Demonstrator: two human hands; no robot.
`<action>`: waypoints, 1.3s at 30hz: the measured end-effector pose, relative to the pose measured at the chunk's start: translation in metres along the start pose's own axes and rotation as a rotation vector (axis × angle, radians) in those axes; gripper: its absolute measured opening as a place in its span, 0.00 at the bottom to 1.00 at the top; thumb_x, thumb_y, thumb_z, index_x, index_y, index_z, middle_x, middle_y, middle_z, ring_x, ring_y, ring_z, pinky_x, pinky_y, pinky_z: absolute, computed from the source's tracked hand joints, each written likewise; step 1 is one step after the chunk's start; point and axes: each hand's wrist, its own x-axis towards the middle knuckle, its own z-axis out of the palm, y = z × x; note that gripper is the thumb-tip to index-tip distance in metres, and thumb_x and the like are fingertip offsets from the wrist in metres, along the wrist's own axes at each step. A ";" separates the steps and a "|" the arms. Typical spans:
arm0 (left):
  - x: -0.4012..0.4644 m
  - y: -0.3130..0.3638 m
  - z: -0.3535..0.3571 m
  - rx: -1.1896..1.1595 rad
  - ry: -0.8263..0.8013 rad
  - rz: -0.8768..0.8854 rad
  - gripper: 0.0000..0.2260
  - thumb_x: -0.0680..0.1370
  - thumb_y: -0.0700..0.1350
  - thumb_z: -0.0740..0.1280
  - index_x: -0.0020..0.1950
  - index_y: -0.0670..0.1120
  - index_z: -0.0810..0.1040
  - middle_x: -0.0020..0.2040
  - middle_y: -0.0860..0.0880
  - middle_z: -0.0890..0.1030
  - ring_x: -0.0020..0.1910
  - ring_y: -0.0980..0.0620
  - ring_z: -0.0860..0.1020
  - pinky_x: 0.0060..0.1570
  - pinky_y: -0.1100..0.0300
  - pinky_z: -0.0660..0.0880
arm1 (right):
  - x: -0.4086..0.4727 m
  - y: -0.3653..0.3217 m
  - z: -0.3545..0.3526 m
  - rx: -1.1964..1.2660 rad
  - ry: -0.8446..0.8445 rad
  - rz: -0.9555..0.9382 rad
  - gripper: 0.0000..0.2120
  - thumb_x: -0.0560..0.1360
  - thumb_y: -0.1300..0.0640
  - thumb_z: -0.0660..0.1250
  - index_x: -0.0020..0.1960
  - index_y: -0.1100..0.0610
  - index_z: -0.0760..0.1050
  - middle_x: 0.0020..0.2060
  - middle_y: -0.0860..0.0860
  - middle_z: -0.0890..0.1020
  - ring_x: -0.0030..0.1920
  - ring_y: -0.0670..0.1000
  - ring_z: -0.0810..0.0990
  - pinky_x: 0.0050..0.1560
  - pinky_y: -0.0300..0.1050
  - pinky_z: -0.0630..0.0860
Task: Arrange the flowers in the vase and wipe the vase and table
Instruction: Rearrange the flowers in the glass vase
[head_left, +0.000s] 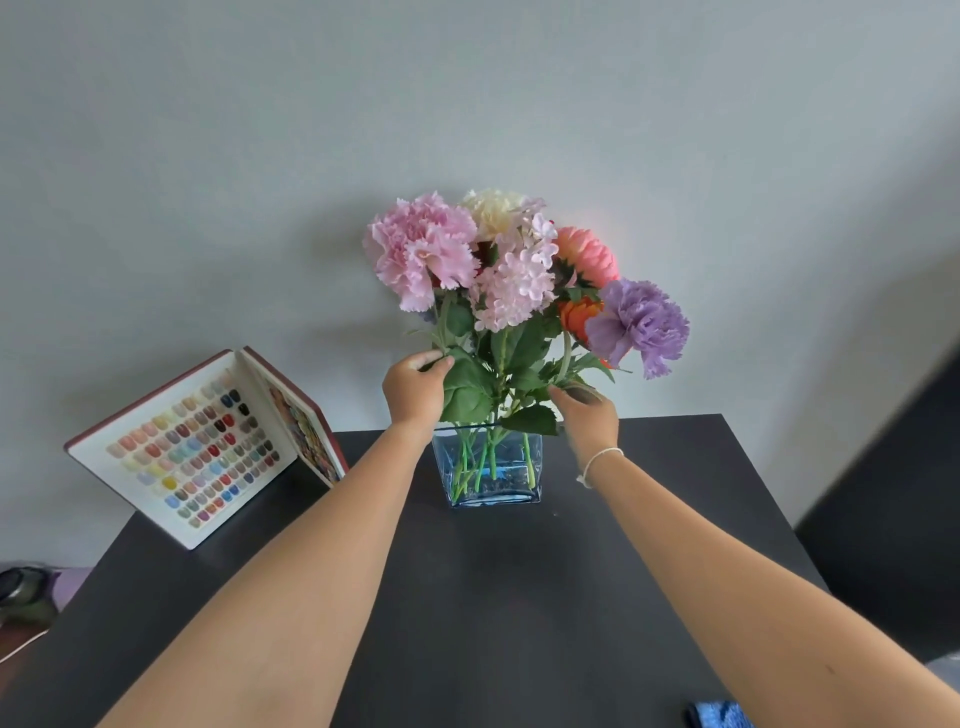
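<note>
Right hand (589, 421) blurred, its grip unclear; blue cloth (719, 714) cut off

the vase (488, 470) is set on the table (498, 597), toward its far edge, near the wall (467, 104). the flowers (514, 275) are stood in the vase. an open book (208, 447) is propped at the table's left rear corner, left of the vase. a cloth (719, 716) is seen at the near right.
</note>
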 end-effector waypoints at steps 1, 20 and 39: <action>0.002 -0.001 -0.001 -0.002 0.005 -0.003 0.11 0.73 0.41 0.70 0.54 0.39 0.81 0.54 0.42 0.82 0.49 0.52 0.77 0.53 0.61 0.72 | 0.002 -0.001 0.003 -0.003 0.010 -0.005 0.03 0.72 0.57 0.67 0.40 0.54 0.79 0.37 0.49 0.80 0.37 0.49 0.75 0.45 0.43 0.71; 0.017 -0.017 -0.035 -0.314 0.181 -0.176 0.03 0.71 0.40 0.71 0.43 0.47 0.80 0.44 0.50 0.81 0.46 0.53 0.78 0.50 0.61 0.73 | 0.026 -0.047 0.024 -0.213 -0.041 -0.324 0.06 0.70 0.56 0.70 0.40 0.58 0.82 0.24 0.44 0.75 0.27 0.46 0.69 0.31 0.33 0.70; -0.016 -0.054 -0.029 -0.244 0.185 -0.301 0.05 0.73 0.40 0.69 0.38 0.43 0.77 0.36 0.53 0.77 0.40 0.53 0.73 0.36 0.67 0.69 | 0.017 -0.005 -0.008 -0.197 0.002 -0.078 0.06 0.71 0.54 0.68 0.37 0.53 0.79 0.41 0.54 0.83 0.37 0.51 0.75 0.47 0.58 0.78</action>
